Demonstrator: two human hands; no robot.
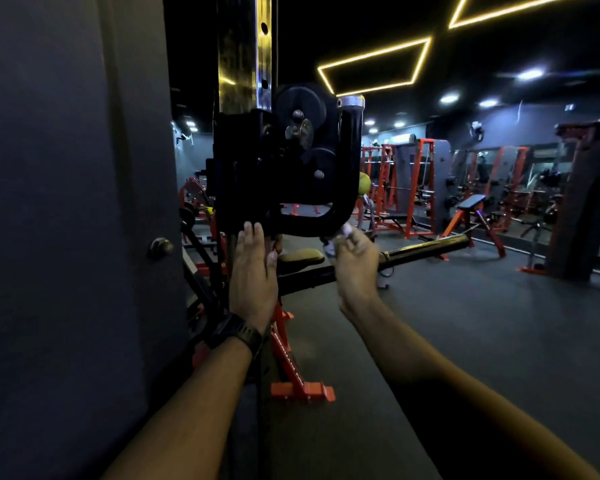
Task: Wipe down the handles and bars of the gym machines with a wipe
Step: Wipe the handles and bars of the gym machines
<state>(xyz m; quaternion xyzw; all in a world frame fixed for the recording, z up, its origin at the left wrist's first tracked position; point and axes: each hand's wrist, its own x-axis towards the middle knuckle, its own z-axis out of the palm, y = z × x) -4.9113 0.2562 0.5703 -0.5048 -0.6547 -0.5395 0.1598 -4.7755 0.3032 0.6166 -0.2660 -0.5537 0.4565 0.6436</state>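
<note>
Head view: wiping step is running on the black U-shaped handle (352, 157) of the pulley carriage (257, 161). Right hand (355, 263) is pinching a crumpled white wipe (342, 235) at the handle's lower bend. Left hand (253, 271), at 9 o'clock from it, is touching the carriage underside with straight fingers. Next move is probably needing a slide up the upright toward 1 o'clock. Right fingers are blurring, so I can't confirm wipe contact.

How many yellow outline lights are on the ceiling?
2. One yellow outline light sits whole at centre ceiling; the second outline light is top right, cut by the frame edge. Others may be hidden.
</note>
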